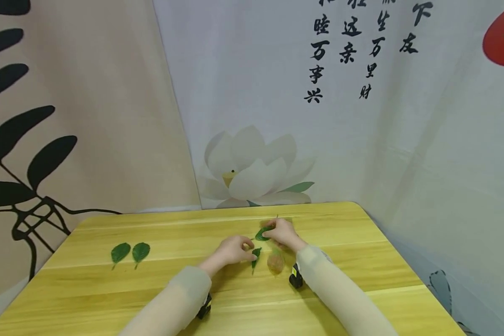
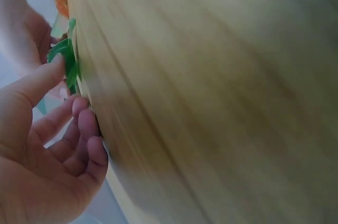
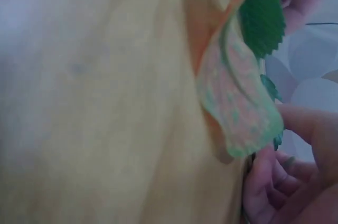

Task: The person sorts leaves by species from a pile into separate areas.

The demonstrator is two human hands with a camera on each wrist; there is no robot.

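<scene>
left hand [image 1: 235,250] is pinching the nearer green leaf [image 1: 255,258], right hand [image 1: 282,233] is pinching the farther green leaf [image 1: 261,234], remaining fingers are curling loosely

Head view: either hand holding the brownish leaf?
No, the brownish leaf lies on the table, apart from the left hand and the right hand.

Both forearms [image 1: 172,296] reach forward and angle inward. The left hand [image 1: 233,250] extends its thumb, fingers curled; the right hand [image 1: 283,233], slightly farther forward, curls its fingers opposite its thumb.
</scene>
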